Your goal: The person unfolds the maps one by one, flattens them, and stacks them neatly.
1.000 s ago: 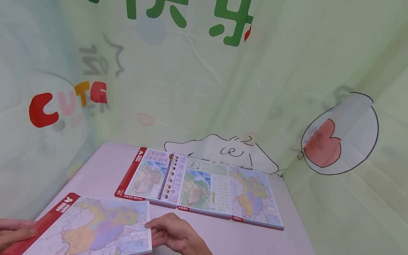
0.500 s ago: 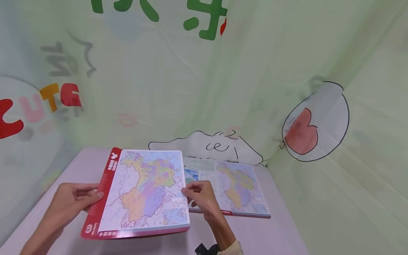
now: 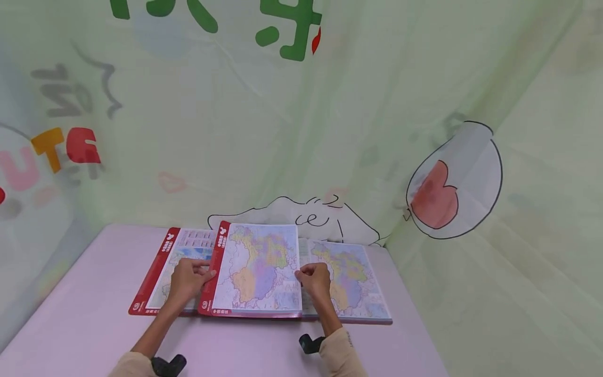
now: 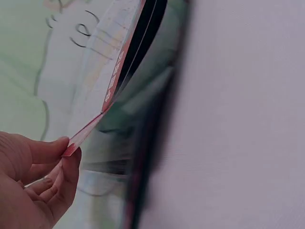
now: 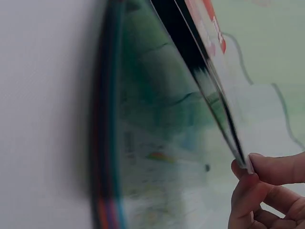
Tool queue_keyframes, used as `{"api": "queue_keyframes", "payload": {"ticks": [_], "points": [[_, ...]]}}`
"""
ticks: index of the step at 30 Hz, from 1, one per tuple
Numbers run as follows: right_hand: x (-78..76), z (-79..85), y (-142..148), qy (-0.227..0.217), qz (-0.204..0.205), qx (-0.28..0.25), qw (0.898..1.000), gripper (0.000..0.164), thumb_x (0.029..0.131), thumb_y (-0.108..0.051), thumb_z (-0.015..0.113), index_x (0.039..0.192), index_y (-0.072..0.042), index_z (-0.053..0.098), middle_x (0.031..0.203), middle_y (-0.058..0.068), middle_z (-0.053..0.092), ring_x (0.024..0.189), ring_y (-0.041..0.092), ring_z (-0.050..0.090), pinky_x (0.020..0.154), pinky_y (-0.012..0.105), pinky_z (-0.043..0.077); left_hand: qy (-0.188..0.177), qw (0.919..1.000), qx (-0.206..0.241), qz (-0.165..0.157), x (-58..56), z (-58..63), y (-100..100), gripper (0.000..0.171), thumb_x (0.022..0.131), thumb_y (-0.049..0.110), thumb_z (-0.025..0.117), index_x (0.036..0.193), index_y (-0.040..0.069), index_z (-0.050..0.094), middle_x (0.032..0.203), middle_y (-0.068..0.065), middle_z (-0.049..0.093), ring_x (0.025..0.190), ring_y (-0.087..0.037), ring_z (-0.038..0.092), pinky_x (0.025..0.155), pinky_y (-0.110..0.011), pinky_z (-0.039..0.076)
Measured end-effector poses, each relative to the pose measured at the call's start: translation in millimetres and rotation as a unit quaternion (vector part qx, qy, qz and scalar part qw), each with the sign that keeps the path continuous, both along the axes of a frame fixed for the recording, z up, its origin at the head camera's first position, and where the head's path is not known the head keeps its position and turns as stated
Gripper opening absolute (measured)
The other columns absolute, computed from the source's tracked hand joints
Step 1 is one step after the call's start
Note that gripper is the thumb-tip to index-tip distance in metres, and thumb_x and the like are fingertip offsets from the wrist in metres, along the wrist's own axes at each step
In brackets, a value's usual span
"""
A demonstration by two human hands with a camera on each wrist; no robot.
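Note:
A map with a red left strip is held by both hands over a row of maps on the table. My left hand pinches the red strip between thumb and fingers; in the left wrist view the thumb presses on its edge. On the opposite side, my right hand pinches the map's right edge, and the right wrist view shows its thin layers tilted above a glossy surface. Partly covered beneath lie a red-edged map at left and a pastel map at right.
The pale pink table meets hanging printed fabric at the back and sides. A black wrist device is on the left wrist, another on the right.
Both hands have lifted the map from the lower left and carried it forward and right, over the middle of the row. The head view has turned slightly right.

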State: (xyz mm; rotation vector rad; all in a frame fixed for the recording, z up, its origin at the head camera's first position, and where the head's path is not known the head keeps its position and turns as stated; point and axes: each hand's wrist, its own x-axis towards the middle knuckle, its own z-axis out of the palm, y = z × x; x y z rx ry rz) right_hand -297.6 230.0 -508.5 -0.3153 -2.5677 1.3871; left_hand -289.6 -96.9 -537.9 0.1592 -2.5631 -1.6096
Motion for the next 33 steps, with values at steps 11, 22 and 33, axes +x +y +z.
{"api": "queue_keyframes", "payload": {"ticks": [11,22,33], "points": [[-14.2,-39.1,1.4,0.008,-0.073,0.047,0.996,0.018,0.085,0.001,0.085,0.102,0.006,0.083,0.093,0.022,0.079,0.079,0.032,0.072,0.072,0.046,0.058,0.034,0.9968,-0.05,0.052,-6.3,-27.0,22.8,0.035,0.095,0.011,0.082,0.122,-0.01,0.077,0.099,-0.026,0.081,0.087,-0.037,0.078,0.073,-0.04,0.056],[-14.9,-40.5,-6.4,-0.016,-0.105,-0.013,0.994,0.02,0.082,0.004,0.084,0.102,0.001,0.086,0.089,0.02,0.08,0.075,0.03,0.072,0.068,0.039,0.058,0.032,0.9962,-0.055,0.059,-12.9,-33.8,19.8,0.034,0.094,0.009,0.083,0.122,-0.009,0.077,0.094,-0.024,0.08,0.078,-0.032,0.076,0.067,-0.036,0.053],[-18.0,-19.5,6.9,-0.003,-0.098,-0.057,0.994,0.022,0.084,0.008,0.078,0.105,0.006,0.084,0.113,0.031,0.077,0.099,0.044,0.076,0.088,0.05,0.065,0.057,0.9951,-0.056,0.057,-15.2,-36.3,13.9,0.027,0.094,0.006,0.079,0.116,-0.009,0.075,0.094,-0.025,0.08,0.081,-0.037,0.076,0.067,-0.034,0.049]]}}
